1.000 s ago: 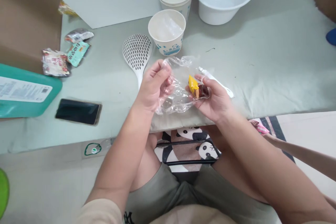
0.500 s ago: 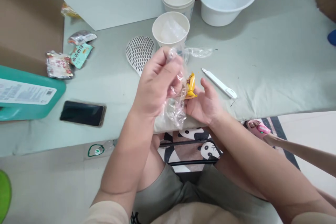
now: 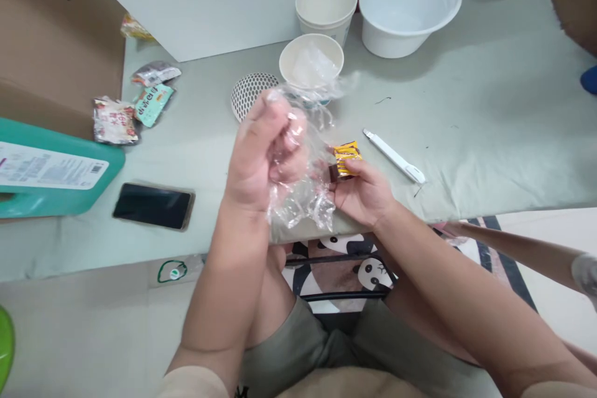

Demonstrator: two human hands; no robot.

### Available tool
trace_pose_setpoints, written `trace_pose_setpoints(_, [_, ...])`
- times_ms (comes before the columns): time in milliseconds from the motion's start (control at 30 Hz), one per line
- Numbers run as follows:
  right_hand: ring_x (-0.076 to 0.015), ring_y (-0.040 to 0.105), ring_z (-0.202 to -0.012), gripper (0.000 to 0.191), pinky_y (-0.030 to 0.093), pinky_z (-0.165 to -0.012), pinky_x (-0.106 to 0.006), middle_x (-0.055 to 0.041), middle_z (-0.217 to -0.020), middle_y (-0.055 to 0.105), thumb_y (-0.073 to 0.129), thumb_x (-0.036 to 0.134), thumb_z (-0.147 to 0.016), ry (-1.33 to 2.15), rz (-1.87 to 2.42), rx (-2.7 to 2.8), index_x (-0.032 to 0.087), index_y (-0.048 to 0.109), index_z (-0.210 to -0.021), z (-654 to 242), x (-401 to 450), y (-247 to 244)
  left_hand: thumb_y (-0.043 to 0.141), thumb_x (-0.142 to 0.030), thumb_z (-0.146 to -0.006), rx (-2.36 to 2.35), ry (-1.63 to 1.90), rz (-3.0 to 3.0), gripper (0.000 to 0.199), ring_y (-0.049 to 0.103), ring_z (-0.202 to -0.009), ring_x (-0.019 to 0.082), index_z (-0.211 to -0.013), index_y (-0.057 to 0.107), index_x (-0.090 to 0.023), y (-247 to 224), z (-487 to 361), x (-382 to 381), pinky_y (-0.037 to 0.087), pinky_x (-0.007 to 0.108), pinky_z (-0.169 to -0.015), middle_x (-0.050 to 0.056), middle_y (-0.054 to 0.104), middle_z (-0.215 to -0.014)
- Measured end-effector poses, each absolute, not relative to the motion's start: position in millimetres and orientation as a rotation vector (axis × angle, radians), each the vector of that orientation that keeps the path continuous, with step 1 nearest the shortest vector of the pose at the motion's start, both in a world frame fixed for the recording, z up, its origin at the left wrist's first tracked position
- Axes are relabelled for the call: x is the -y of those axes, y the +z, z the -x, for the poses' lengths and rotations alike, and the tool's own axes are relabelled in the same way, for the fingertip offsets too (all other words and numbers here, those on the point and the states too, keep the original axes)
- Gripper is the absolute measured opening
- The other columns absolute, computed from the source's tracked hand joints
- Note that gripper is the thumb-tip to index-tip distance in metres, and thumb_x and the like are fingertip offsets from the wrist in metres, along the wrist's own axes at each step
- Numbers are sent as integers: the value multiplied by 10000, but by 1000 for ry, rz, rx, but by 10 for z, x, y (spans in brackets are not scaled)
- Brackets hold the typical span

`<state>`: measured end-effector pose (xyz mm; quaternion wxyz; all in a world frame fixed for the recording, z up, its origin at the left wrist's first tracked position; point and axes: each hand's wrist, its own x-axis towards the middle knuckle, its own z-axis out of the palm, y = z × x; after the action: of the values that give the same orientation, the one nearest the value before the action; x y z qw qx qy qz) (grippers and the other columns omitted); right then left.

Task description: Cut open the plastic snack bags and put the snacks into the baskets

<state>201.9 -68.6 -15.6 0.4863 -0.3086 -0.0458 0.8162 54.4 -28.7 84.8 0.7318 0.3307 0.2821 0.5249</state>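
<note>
My left hand (image 3: 273, 149) is closed on a crumpled clear plastic bag (image 3: 303, 199), which hangs over the table's front edge. Just to the right, my right hand (image 3: 364, 193) pinches a small yellow and brown wrapped snack (image 3: 347, 158) between thumb and fingers. A white utility knife (image 3: 394, 157) lies right of that hand. Behind the hands stands a paper cup (image 3: 311, 62) with crumpled clear plastic inside. The white perforated piece (image 3: 249, 93) beside the cup is partly hidden by my left hand.
Stacked paper cups (image 3: 326, 6) and a white plastic tub (image 3: 405, 18) stand at the back. Left are a phone (image 3: 153, 205), a teal jug (image 3: 107, 168) and several wrapped snacks (image 3: 153, 102). A white box (image 3: 196, 6) rises behind. Another person's arm (image 3: 522, 249) shows at right.
My left hand has moved left with the plastic bag, away from the snack. The right thumb has closed onto the snack, which now shows its printed face. The view has shifted slightly.
</note>
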Motion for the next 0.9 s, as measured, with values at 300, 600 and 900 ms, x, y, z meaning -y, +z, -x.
trace_pose_setpoints(300, [-179,772,-938,329,670,-800,-291,-4,-1024,804,779,348,-744,1821,751,232,279,676,-1049,-2198,646,-135,463,-173,-1007,-1048,1380,-498,364,126,-341,24,-659,359,-190,741,-234,62,25,170,-371,-79,348,-510])
trace_pose_setpoints(600, [-127,757,-788,324,661,-733,-232,18,-946,800,858,329,-687,1738,861,418,246,722,-970,-2115,686,-138,452,-157,-975,-1194,1420,-428,381,126,-351,41,-624,311,-195,637,2,66,42,196,-385,-72,280,-468])
trace_pose_setpoints(900, [-113,761,-751,295,658,-705,-212,23,-973,815,851,337,-682,1780,813,485,253,737,-942,-2111,751,-115,447,-152,-928,-1167,1421,-324,345,80,-354,43,-633,276,-205,620,73,101,25,185,-378,-80,202,-454])
